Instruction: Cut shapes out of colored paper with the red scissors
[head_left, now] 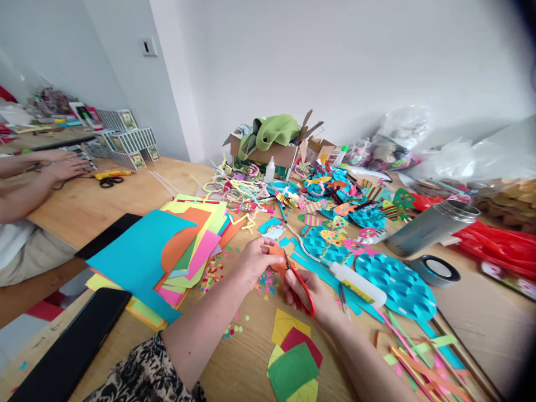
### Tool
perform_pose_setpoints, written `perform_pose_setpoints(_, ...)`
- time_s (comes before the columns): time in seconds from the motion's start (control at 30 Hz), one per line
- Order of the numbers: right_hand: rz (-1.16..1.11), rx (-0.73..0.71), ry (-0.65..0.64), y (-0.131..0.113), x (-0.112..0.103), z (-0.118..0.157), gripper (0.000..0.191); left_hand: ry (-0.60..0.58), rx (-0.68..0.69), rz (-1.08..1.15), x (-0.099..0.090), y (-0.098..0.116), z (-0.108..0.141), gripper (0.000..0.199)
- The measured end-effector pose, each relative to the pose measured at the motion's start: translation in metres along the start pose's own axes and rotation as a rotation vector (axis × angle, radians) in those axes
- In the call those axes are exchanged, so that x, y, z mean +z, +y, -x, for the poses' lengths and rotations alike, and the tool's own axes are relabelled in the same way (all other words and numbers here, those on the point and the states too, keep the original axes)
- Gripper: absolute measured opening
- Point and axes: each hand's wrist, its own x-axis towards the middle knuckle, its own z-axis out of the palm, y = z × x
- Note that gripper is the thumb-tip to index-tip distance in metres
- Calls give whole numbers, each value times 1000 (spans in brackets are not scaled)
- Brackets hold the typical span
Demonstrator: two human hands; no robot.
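Note:
In my left hand [256, 261] I pinch a small piece of orange paper [278, 258] above the wooden table. My right hand [307, 290] grips red-handled scissors [305, 291], whose dark blades point up against the orange piece. How far the blades are parted I cannot tell. Beneath my hands lie tiny paper confetti bits [266, 283]. Nearer to me are cut pieces of green paper [293, 368], red and yellow, overlapping. To the left of my left arm is a stack of coloured sheets with a blue sheet [138, 245] on top.
A white glue bottle [359, 283] and blue scalloped discs [396, 285] lie right of my hands. Behind stand a metal flask [431, 226] and a cardboard box [263, 153]. A black phone [75, 349] rests at front left. Another person's hands [69, 167] are at far left.

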Motion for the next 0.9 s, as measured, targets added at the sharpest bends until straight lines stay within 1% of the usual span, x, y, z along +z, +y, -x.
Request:
perform_pose_setpoints(0.2, -13, -12, 0, 2, 0, 0, 60, -10, -14, -1, -1, 0, 0, 41)
perform_pose_setpoints(0.37, -25, 2, -2, -1, 0, 0, 60, 17, -25, -13, 0, 2, 1, 38)
perform_pose_setpoints(0.53, -37, -4, -1, -3, 1, 0, 61, 74, -39, -13, 2, 3, 1, 34)
perform_pose_setpoints(0.77, -24, 8, 0, -4, 2, 0, 63, 61, -29, -8, 2, 3, 1, 33)
perform_pose_setpoints(0.9, -35, -3, -24, -5, 1, 1, 62, 56, -23, -35, 2, 4, 1, 33)
